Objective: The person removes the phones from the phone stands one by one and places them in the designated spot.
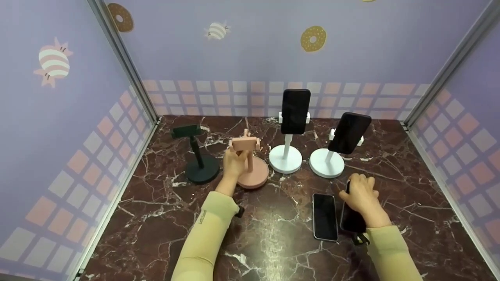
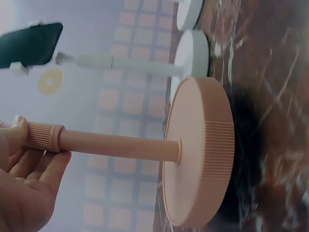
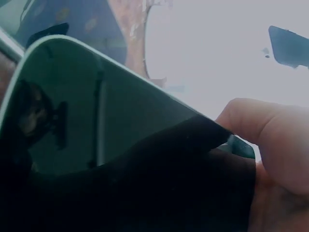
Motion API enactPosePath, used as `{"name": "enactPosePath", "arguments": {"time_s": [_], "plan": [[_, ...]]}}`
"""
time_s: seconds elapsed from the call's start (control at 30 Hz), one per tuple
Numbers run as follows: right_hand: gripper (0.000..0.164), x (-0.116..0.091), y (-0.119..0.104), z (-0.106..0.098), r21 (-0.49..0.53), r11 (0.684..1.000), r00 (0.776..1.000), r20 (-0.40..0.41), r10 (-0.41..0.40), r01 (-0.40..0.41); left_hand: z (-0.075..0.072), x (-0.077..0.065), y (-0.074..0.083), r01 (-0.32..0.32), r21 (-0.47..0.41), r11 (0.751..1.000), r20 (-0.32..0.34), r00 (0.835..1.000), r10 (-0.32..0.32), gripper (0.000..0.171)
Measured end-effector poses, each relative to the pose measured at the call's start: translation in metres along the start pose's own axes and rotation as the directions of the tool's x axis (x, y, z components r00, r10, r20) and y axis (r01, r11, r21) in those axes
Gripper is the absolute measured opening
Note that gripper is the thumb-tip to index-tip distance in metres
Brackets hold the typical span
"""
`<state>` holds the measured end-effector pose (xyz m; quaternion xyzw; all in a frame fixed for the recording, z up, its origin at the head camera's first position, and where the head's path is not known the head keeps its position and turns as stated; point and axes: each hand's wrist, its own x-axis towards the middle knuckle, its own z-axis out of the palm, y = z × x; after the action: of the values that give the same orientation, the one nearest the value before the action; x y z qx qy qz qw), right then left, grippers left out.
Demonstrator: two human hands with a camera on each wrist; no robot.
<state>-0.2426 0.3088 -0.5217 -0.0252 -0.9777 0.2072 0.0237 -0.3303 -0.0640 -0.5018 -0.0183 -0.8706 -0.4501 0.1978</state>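
My left hand [image 1: 235, 164] grips the pink phone stand [image 1: 253, 173] by the ribbed collar high on its post, just under the empty clamp. In the left wrist view the fingers [image 2: 58, 169] curl round that collar, and the stand's round base [image 2: 198, 154] shows below. On the right, my right hand [image 1: 361, 193] holds a smartphone [image 1: 352, 220] by its edge, and the hand covers its upper part. The right wrist view shows the glossy dark screen [image 3: 72, 111] close up, with the thumb [image 3: 246, 116] at its edge. A second smartphone [image 1: 325, 217] lies flat just left of it.
Two white stands [image 1: 286, 160] [image 1: 327, 164] at the back each hold an upright phone, the right one tilted. A dark green stand [image 1: 202, 169] with an empty clamp stands left of the pink one. Patterned panels [image 1: 254, 50] enclose the marbled table [image 1: 269, 242] at the back and sides.
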Motion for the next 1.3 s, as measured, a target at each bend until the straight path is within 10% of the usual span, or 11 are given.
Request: {"name": "enactPosePath", "arguments": {"time_s": [0.17, 0.57, 1.3], "plan": [[0.048, 0.003, 0.007, 0.007, -0.022, 1.000, 0.996, 0.088, 0.021, -0.019, -0.005, 0.017, -0.010, 0.146, -0.076, 0.986, 0.014, 0.989, -0.146, 0.037], [0.054, 0.009, 0.022, 0.015, -0.034, 0.999, 0.979, 0.202, 0.042, -0.036, -0.013, 0.036, -0.034, 0.057, -0.047, 0.997, 0.007, 0.998, -0.056, 0.033], [0.074, 0.024, 0.035, 0.033, -0.021, 0.994, 0.932, 0.349, -0.096, 0.110, -0.017, 0.043, -0.044, 0.109, -0.094, 0.990, 0.001, 0.994, -0.109, 0.029]]}}
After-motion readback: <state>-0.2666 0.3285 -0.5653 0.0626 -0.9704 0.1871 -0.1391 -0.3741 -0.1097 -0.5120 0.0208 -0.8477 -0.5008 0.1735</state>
